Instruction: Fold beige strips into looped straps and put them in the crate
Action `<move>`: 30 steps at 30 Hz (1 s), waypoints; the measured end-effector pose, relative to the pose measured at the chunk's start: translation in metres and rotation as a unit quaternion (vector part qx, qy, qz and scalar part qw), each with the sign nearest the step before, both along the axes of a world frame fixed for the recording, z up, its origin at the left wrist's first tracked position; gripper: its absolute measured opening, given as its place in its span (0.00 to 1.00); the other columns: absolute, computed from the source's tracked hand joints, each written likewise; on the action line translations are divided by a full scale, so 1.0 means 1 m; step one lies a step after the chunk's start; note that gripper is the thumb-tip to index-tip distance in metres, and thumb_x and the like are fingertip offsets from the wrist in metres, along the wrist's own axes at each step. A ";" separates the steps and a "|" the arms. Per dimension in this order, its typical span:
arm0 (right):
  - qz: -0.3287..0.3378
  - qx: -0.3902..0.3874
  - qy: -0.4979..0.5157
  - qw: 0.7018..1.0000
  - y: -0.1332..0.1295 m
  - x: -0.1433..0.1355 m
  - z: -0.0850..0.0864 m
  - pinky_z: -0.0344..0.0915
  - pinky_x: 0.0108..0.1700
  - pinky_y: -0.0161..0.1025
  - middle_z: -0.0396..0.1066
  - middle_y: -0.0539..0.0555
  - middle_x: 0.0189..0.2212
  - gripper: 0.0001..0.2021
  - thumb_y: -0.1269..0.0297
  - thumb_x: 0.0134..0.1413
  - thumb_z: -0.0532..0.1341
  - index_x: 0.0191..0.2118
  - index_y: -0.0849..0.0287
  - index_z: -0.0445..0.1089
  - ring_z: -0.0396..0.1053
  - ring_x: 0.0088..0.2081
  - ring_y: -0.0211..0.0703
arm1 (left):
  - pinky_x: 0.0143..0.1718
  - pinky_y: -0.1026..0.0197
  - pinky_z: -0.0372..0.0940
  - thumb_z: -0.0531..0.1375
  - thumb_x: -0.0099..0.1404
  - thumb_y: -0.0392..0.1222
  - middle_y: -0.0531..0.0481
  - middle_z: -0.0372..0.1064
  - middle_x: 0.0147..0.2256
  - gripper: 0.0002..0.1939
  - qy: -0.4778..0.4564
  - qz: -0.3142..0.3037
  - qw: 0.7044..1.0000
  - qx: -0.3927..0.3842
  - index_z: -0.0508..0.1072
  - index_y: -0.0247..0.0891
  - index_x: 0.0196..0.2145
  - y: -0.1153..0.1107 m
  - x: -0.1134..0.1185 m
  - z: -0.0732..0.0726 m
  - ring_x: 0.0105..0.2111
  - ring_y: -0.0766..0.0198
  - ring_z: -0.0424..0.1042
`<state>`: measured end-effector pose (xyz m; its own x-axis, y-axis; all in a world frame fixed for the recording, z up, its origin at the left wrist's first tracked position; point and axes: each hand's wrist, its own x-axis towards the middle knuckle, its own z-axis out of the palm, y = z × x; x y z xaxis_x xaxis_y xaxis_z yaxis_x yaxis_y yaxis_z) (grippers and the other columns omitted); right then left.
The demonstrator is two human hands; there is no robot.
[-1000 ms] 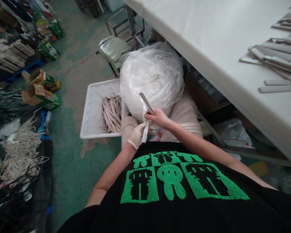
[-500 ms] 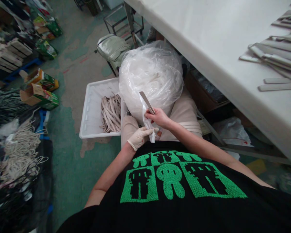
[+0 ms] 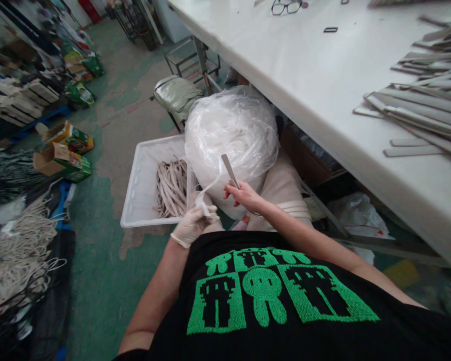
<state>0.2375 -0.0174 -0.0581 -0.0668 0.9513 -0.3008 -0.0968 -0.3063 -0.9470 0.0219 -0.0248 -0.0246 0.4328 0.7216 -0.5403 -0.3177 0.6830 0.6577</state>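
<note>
My left hand [image 3: 195, 223], in a pale glove, is closed on a thin white strip [image 3: 209, 189] whose free end trails up and to the right. A flat grey-beige strap [image 3: 230, 169] stands up from my right hand [image 3: 243, 194], which is bare and pinches it. Just beyond both hands, a big clear plastic bag [image 3: 231, 133] of white material rests between my knees. To its left, a white plastic bin [image 3: 139, 185] holds a bundle of beige straps [image 3: 172, 188].
On the right, a white table [image 3: 323, 65] bears a heap of grey straps [image 3: 424, 108], glasses [image 3: 286, 7] and a small dark buckle [image 3: 330, 30]. Cartons [image 3: 69, 163] and piled cords [image 3: 22, 240] lie at the left.
My left hand has moved left and slightly down, carrying the white strip away from the strap in my right hand. The view has shifted, showing more of the table.
</note>
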 end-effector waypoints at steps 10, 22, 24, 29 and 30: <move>0.066 -0.043 0.116 0.990 -0.020 -0.010 -0.007 0.53 0.16 0.31 0.71 0.49 0.25 0.28 0.35 0.57 0.53 0.38 0.59 0.66 0.47 0.16 0.29 | 0.41 0.68 0.69 0.46 0.78 0.49 0.79 0.78 0.32 0.24 -0.024 0.445 0.866 0.228 0.77 0.48 0.31 0.035 -0.173 0.146 0.26 0.78 0.74; 0.068 -0.023 -0.034 0.997 -0.034 -0.024 0.030 0.53 0.17 0.32 0.63 0.43 0.20 0.14 0.53 0.49 0.64 0.38 0.56 0.67 0.54 0.17 0.33 | 0.39 0.62 0.71 0.59 0.71 0.37 0.55 0.74 0.23 0.13 -0.079 0.293 0.944 -0.131 0.74 0.35 0.28 0.006 -0.013 -0.012 0.23 0.71 0.73; 0.066 0.002 -0.040 0.997 -0.033 -0.027 0.033 0.53 0.18 0.33 0.62 0.43 0.21 0.14 0.54 0.50 0.63 0.40 0.56 0.67 0.54 0.17 0.33 | 0.38 0.62 0.72 0.60 0.70 0.38 0.56 0.71 0.21 0.14 -0.085 0.286 0.945 -0.134 0.72 0.35 0.25 0.001 -0.006 -0.013 0.21 0.72 0.71; 0.061 0.072 -0.073 0.993 -0.026 -0.036 0.032 0.55 0.22 0.34 0.63 0.44 0.21 0.12 0.55 0.52 0.63 0.40 0.55 0.68 0.56 0.20 0.34 | 0.39 0.63 0.72 0.61 0.69 0.39 0.52 0.77 0.28 0.07 -0.058 0.258 0.955 -0.135 0.76 0.36 0.33 -0.005 -0.001 -0.011 0.28 0.69 0.76; 0.063 0.083 -0.083 0.991 -0.024 -0.037 0.031 0.55 0.23 0.34 0.63 0.45 0.21 0.12 0.55 0.53 0.62 0.40 0.55 0.69 0.58 0.21 0.35 | 0.40 0.63 0.72 0.61 0.69 0.39 0.51 0.78 0.31 0.05 -0.054 0.247 0.958 -0.135 0.77 0.36 0.37 -0.007 0.000 -0.010 0.30 0.68 0.77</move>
<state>0.2001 -0.0415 -0.0275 -0.1502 0.9760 -0.1578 0.0929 -0.1449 -0.9851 0.0221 -0.0317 -0.0351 0.1387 0.6928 -0.7076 -0.7015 0.5731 0.4237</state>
